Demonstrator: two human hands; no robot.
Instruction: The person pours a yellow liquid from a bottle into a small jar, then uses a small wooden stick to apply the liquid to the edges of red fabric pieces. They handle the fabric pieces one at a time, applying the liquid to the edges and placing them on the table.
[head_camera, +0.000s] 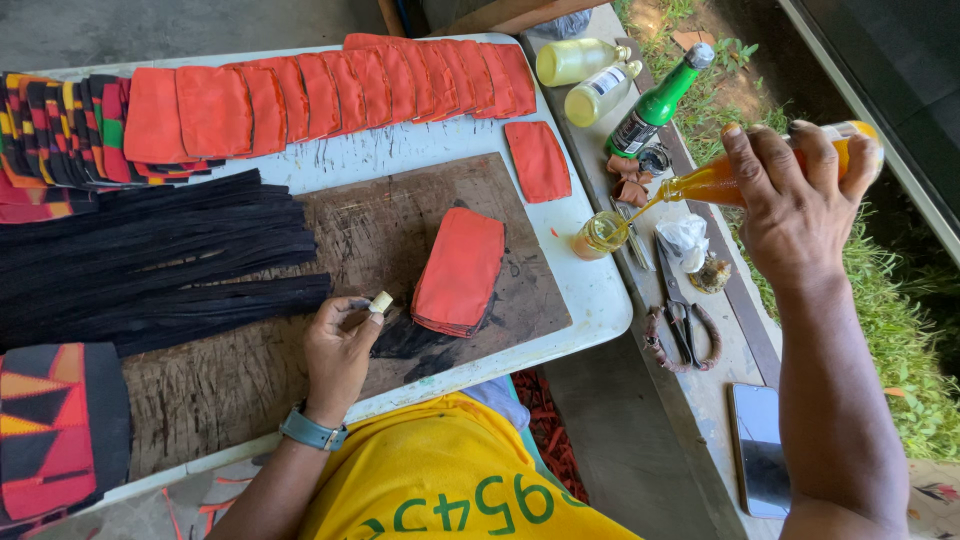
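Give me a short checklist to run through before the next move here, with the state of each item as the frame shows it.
1. Right hand grips the tilted orange bottle firmly: ok.
2. Poured stream lands inside the small jar: ok.
3. Jar fill level below the rim: cannot tell.
4. Left hand holds the small cork-like stopper, resting on the wooden board: ok.
5. Stack of red fabric pieces clear of the liquid: ok.
6. Scissors and phone away from the pouring spot: ok.
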